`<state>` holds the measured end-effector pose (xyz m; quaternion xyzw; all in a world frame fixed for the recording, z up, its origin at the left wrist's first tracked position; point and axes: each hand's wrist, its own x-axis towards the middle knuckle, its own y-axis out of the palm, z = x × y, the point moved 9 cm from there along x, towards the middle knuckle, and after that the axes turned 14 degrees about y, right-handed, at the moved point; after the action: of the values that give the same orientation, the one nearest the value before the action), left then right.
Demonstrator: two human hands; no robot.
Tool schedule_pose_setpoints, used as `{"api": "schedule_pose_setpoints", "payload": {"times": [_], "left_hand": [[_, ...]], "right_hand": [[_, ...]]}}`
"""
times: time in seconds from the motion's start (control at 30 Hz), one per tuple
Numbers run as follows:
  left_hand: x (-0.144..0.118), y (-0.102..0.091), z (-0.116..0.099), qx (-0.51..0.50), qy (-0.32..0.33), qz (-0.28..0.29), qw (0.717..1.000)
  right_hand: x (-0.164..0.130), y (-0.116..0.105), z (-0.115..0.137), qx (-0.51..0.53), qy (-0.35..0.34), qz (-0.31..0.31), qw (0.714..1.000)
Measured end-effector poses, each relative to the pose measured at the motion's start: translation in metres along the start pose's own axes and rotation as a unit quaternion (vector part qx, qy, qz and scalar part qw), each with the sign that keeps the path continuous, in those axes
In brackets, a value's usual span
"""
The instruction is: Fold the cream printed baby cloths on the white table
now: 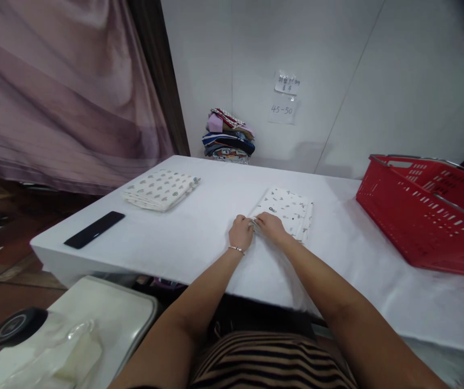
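Note:
A folded white cloth with small dark prints lies on the white table, just beyond my hands. My left hand, with a thin bracelet at the wrist, pinches the cloth's near left corner. My right hand rests on the same near edge, fingers closed on the fabric. Both hands touch each other at that corner. A second folded printed cloth lies apart at the table's left side.
A black phone lies near the table's left front edge. A red plastic basket stands at the right. A stack of folded clothes sits against the back wall. A white stool with a clear bottle is at lower left.

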<state>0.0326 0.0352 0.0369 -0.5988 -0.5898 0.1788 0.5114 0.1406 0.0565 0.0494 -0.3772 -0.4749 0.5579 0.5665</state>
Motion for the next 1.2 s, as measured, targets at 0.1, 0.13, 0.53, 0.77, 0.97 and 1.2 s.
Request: {"api": "schedule_pose_setpoints", "payload": {"times": [0.1,0.13,0.53,0.77,0.97,1.2], "left_hand": [[0.0,-0.002,0.0,0.007,0.0,-0.013,1.0],[0.0,-0.002,0.0,0.011,0.003,-0.016,1.0],[0.006,0.001,-0.004,0.048,0.016,0.021,0.999],[0.005,-0.002,-0.01,0.081,0.043,0.032,0.995],[0.009,0.002,-0.008,0.086,0.016,0.056,0.995],[0.013,0.004,-0.005,0.084,-0.002,0.082,0.993]], "right_hand": [[0.0,0.0,-0.001,0.003,0.004,-0.001,1.0],[0.001,0.0,-0.001,0.005,0.005,0.0,1.0],[0.002,0.001,-0.003,0.008,0.012,0.005,1.0],[0.002,0.001,-0.004,0.012,0.013,0.004,1.0],[0.002,0.003,-0.003,0.007,0.013,0.008,1.0],[0.002,0.003,-0.003,0.003,0.016,0.011,1.0]]}}
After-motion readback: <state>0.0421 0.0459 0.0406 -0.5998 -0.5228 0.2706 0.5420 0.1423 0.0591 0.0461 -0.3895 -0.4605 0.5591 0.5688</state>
